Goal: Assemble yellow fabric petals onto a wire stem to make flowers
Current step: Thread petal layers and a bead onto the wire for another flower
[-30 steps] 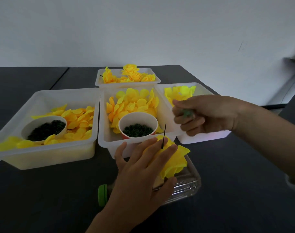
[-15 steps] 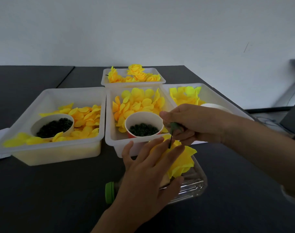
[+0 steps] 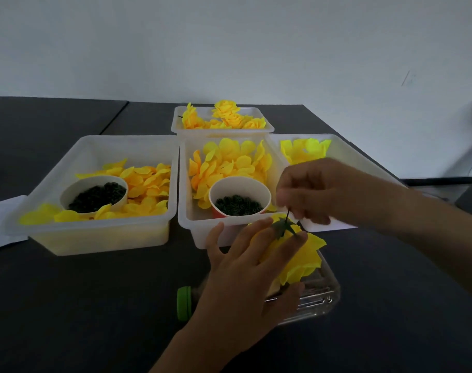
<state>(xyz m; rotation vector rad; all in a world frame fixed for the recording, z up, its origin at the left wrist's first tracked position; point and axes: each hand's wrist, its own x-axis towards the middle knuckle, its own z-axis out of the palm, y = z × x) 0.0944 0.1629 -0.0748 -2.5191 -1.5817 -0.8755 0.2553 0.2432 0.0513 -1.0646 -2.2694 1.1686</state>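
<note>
Head view: the left hand (image 3: 245, 267) lies with straight, spread fingers pressing a half-built yellow flower (image 3: 302, 257) onto a clear bottle (image 3: 318, 297) that rests on its side on the dark table (image 3: 95, 305), green cap (image 3: 184, 303) pointing left. A green leaf piece (image 3: 284, 226) sits on the petals between the fingertips, threaded on a thin dark wire stem (image 3: 288, 213) that rises from the flower. The right hand (image 3: 318, 192) pinches the top of that stem with curled fingers. Behind stand four white bins: the left bin (image 3: 95, 238) and the middle bin (image 3: 192, 224) each hold loose petals and a cup of dark rings (image 3: 237, 204), the right bin (image 3: 345, 146) holds petal sheets, and the far bin (image 3: 224, 129) holds finished flowers (image 3: 226, 117).
</note>
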